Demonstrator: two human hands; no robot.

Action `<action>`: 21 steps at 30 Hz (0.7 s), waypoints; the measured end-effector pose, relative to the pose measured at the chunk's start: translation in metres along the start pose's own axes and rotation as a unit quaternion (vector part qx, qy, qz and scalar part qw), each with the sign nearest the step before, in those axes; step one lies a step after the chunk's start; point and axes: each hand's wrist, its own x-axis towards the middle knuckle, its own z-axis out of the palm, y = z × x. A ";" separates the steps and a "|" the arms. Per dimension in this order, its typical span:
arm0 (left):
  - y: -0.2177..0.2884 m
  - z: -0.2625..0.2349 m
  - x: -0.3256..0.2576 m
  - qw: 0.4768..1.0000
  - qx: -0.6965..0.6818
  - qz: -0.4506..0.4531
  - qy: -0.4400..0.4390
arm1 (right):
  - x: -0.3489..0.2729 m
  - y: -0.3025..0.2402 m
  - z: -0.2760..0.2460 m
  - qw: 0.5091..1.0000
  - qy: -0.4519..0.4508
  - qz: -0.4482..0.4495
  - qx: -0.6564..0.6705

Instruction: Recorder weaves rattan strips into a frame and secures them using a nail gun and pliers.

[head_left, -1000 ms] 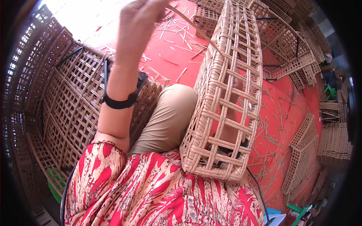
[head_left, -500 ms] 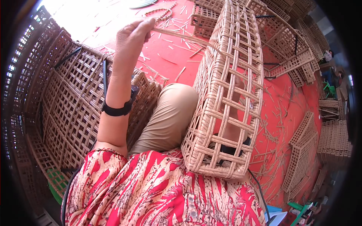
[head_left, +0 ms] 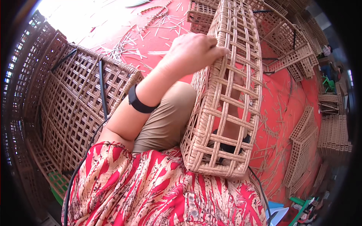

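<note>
A long woven rattan basket [head_left: 235, 113] leans upright across my lap, its open-lattice side towards me. My left hand [head_left: 196, 51] is at the basket's upper left edge, thumb and fingers closed in a pinch against the rim; the rattan strand between them is mostly hidden. Tight wraps of strand cover the edge just below those fingers. Inside the basket, my right hand [head_left: 236, 80] shows only in pieces through the lattice, and its fingers cannot be made out. Black bands circle both forearms.
A large woven basket [head_left: 71, 101] with black straps stands at my left. Cut strand scraps [head_left: 158, 28] litter the red floor [head_left: 279, 101]. More baskets are stacked at the back right, near a green stool [head_left: 329, 84]. Black cables run down both my sides.
My left hand has come from the upper left, where it held the strand pulled out taut, to the basket's edge. The basket and my right arm stay nearly in place.
</note>
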 end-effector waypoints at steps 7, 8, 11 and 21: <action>-0.036 0.039 0.000 0.787 -0.599 -0.095 -0.113 | -0.031 0.008 -0.036 0.998 0.032 0.041 0.040; -0.035 0.043 0.000 0.768 -0.625 -0.092 -0.107 | -0.043 0.008 -0.048 0.996 0.041 0.055 0.058; -0.028 0.049 0.004 0.747 -0.649 -0.088 -0.113 | -0.088 -0.003 -0.094 0.982 0.095 0.083 0.138; -0.023 0.047 0.002 0.730 -0.672 -0.089 -0.091 | -0.250 -0.141 -0.020 0.977 0.209 -0.037 -0.016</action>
